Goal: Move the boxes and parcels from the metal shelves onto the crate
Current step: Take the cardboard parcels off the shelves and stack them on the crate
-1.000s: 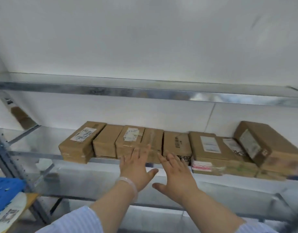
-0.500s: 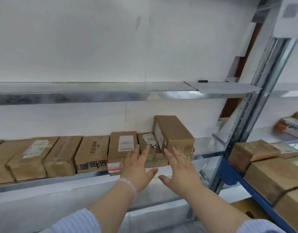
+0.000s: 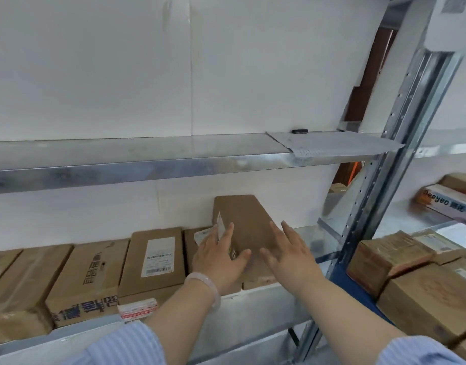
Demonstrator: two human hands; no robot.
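Two hands flank one brown box (image 3: 249, 225) at the right end of the row on the metal shelf (image 3: 263, 301) — we read this as the reach for the next pick, with nothing lifted yet. Our left hand (image 3: 217, 262) is spread wide at the box's near left corner. Its fingers lie straight over the flat parcel (image 3: 193, 243) just beside the box, and its thumb points toward the box's near face. Our right hand (image 3: 292, 259) is likewise wide, fingers straight, over the box's right side. Neither holds anything, and we cannot tell whether either palm is actually touching cardboard. The box rises higher than its neighbours, such as the labelled box (image 3: 154, 262) to its left, and may rest partly on the flat parcel, though we cannot be sure. Next, we judge, the palms must close in on both sides and draw the box toward the near edge without dragging the parcel along — then carry it to the crate, which is out of view.
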